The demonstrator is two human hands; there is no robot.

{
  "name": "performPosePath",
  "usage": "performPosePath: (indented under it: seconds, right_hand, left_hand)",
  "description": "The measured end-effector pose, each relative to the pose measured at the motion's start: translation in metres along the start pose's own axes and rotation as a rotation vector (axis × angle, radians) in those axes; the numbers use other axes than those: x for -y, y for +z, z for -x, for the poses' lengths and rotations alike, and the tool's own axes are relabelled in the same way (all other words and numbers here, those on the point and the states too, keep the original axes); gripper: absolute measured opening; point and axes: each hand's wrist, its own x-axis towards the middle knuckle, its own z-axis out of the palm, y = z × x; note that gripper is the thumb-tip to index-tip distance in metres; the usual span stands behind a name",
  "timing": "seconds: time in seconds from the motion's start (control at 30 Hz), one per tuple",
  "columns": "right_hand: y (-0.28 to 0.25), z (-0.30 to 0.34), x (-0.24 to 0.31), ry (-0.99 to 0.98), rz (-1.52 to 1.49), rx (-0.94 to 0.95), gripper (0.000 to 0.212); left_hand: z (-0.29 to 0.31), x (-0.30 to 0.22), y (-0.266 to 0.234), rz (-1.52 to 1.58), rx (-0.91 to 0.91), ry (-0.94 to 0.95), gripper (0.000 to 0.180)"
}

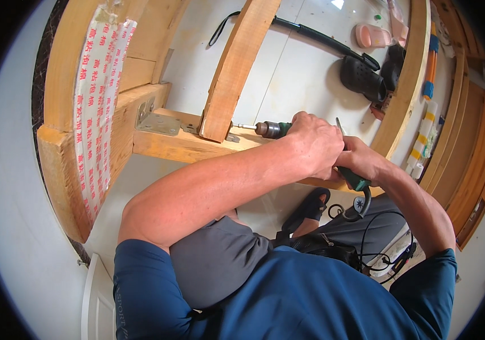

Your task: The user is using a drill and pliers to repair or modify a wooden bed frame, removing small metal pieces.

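While the fingers [300, 117] of the left hand [316, 140] are closed over the front of a green and black drill [283, 130], the right hand [361, 158] grips it farther back, the two hands touching; some of their fingertips are hidden. Green housing shows below the right hand, and a dark cord [367, 203] bends down from it.

The drill lies nearly level, its chuck [265, 130] just beyond the left hand. A slim silvery bit [244, 126] points left at the foot of an upright wooden slat [237, 73]; whether its tip touches a screw is too small to tell. That slat stands on a wooden rail [177, 149], where a metal angle bracket [159, 123] sits farther left, near the corner.

Beyond the rail on the left, a white strip with red print [99, 107] runs along a wooden post [61, 153]. Across the frame, a black stick [322, 39] with a wrist loop, a black clog [361, 78] and a pink shoe [372, 35] lie on the pale floor [279, 68]. Below the hands, a dark sandal [309, 208] shows on one foot.
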Motion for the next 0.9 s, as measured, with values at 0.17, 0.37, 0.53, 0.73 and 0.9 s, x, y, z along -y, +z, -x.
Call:
performPosePath:
  seconds: [0.17,0.37,0.53,0.73,0.9]
  right_hand:
    - [0.000,0.001,0.001,0.001,0.015,0.005,0.051]
    - [0.002,-0.003,-0.004,-0.075,-0.013,-0.011,0.051]
    - [0.008,0.000,0.008,-0.083,0.028,0.029,0.052]
    - [-0.005,-0.001,-0.008,-0.040,0.050,0.047,0.070]
    - [-0.004,0.005,-0.002,-0.013,0.093,0.002,0.079]
  left_hand:
    - [-0.001,0.001,-0.001,0.017,0.018,0.010,0.071]
    - [0.000,0.002,0.003,-0.025,-0.020,0.022,0.073]
    - [0.027,0.005,0.003,-0.030,-0.035,-0.008,0.066]
    - [0.174,-0.031,-0.085,0.220,-0.418,0.265,0.034]
    - [0.281,0.027,-0.125,-0.087,-1.238,-0.249,0.046]
